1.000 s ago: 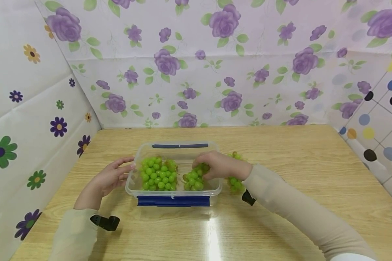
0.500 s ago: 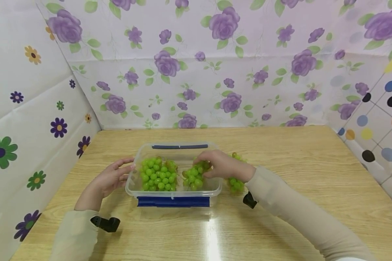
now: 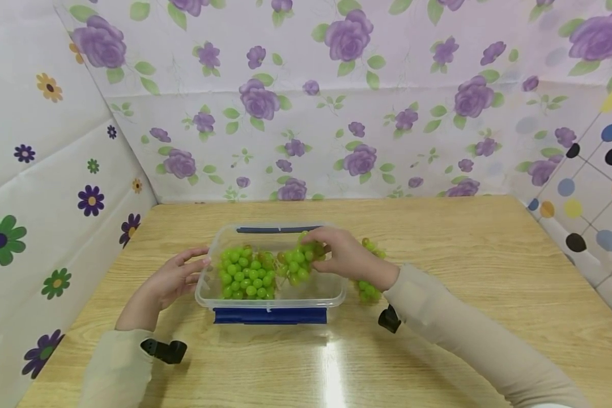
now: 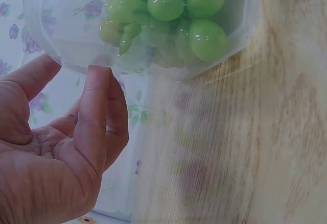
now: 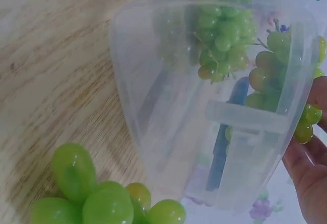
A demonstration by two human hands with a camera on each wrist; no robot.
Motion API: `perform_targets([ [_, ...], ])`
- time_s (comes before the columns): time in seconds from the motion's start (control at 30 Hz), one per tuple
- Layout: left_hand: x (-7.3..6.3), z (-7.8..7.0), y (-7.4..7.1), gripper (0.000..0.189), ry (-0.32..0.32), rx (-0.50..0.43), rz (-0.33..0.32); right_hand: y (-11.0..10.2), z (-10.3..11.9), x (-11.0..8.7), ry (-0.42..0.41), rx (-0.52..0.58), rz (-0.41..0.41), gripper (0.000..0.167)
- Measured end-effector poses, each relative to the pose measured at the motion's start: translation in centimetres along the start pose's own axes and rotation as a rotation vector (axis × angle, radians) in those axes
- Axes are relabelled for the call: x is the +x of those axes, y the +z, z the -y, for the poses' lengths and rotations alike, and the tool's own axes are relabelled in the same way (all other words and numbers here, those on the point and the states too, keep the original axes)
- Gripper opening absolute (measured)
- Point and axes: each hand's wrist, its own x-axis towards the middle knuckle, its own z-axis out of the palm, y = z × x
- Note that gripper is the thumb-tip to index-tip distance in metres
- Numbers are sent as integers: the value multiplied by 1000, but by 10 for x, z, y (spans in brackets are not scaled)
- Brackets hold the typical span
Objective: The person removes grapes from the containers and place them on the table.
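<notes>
A clear plastic container [image 3: 269, 302] with blue clips stands on the table. In its left half lies a bunch of green grapes [image 3: 247, 273]. My right hand [image 3: 343, 256] grips a smaller bunch of green grapes [image 3: 296, 263] by its upper right, over the container's right half; the fingertips are partly hidden behind the grapes. At the left end, the fingertips of my left hand [image 3: 172, 279] touch the container wall, the fingers loosely extended. Seen in the left wrist view, the thumb and fingers of my left hand [image 4: 76, 127] lie against the plastic, grapes showing through.
Another bunch of green grapes [image 3: 368, 290] lies on the wooden table [image 3: 449, 238] just right of the container, partly behind my right wrist. Flower-printed cloth [image 3: 306, 102] rises at the back, with patterned walls on both sides.
My right hand has lifted the smaller bunch off the container's bottom and shifted it slightly back and left. My left hand has stayed at the container's left end.
</notes>
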Motion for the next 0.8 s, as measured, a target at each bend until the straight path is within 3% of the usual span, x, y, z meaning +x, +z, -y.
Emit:
perform_targets([
  [0.27,0,0,0,70,2,-17,1,0,6,-2,63,40,-75,42],
  [0.6,0,0,0,71,-1,-14,-4,-2,12,-4,104,64,-242,41],
  [0.8,0,1,1,71,-2,-20,-5,-5,14,-6,103,83,-275,41],
])
